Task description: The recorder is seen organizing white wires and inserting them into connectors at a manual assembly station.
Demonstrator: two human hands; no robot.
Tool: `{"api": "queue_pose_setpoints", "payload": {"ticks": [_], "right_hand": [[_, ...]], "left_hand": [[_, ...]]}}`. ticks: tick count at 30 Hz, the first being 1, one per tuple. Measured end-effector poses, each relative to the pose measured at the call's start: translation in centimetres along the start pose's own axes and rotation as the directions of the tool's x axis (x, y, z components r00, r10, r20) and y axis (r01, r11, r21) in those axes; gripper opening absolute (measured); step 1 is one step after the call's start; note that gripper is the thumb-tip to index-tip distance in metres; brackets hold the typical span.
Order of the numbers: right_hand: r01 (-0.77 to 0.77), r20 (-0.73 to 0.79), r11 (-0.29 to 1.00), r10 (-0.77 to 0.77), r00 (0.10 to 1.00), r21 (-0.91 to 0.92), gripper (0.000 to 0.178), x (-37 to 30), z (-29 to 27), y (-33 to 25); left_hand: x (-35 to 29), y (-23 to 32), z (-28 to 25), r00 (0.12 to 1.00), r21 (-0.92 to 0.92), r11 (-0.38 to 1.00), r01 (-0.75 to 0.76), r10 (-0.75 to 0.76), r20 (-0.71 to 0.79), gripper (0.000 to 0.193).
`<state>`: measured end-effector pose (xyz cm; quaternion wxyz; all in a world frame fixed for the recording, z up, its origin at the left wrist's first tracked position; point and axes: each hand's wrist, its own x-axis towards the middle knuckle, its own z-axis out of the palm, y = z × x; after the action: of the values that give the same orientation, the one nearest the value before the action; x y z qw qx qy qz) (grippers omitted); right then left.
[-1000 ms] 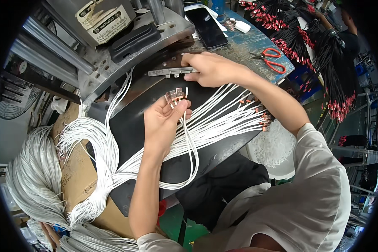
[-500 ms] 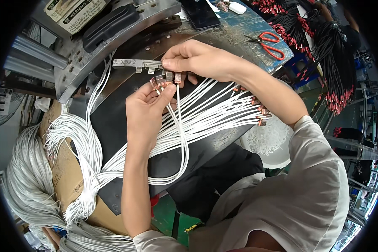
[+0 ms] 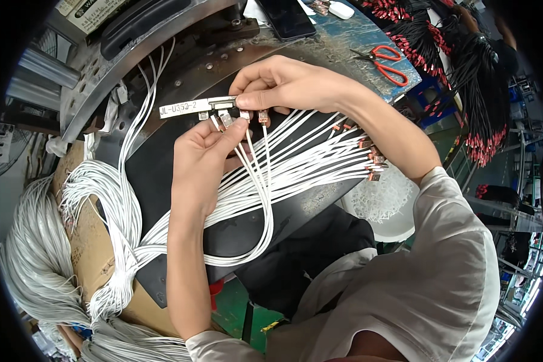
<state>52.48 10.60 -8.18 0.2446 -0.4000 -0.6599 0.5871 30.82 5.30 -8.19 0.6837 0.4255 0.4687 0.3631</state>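
Note:
My right hand (image 3: 277, 84) is closed on the right end of a flat metal bar fixture (image 3: 184, 107) with slots along its lower edge. Several small metal plugs on white cables sit at or near those slots. Just below, my left hand (image 3: 202, 157) pinches a cable plug (image 3: 226, 119) between thumb and fingers, close against the bar. Another plug with a reddish edge (image 3: 263, 117) hangs beside my right fingers. From these plugs white cables (image 3: 268, 217) loop down and back to the left. My fingers partly hide how far each plug sits in the bar.
A bundle of white cables (image 3: 301, 166) with plug ends lies across the black mat (image 3: 157, 199). Coiled cables (image 3: 39, 253) hang at left. Red-handled snips (image 3: 392, 65), a phone (image 3: 283, 18) and a machine's curved metal plate (image 3: 181, 24) lie beyond; a white tub (image 3: 383, 205) stands at right.
The bar has come slightly lower and turned its face up. My left hand has shifted a little left, and the pinched plugs are now up against the bar's slots.

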Motion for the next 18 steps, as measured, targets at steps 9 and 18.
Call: {"api": "queue_pose_setpoints", "payload": {"ticks": [9, 18], "right_hand": [[0.028, 0.05, 0.995, -0.023, 0.998, -0.092, 0.045, -0.5, -0.7, -0.7], [0.025, -0.093, 0.999, -0.023, 0.995, 0.026, 0.04, -0.3, 0.0, -0.9]], "left_hand": [[-0.2, -0.1, -0.5, 1.0, -0.028, 1.0, 0.001, -0.001, -0.001, 0.019], [-0.5, 0.0, -1.1, 0.998, -0.076, 0.997, 0.029, -0.025, 0.057, 0.028]]}}
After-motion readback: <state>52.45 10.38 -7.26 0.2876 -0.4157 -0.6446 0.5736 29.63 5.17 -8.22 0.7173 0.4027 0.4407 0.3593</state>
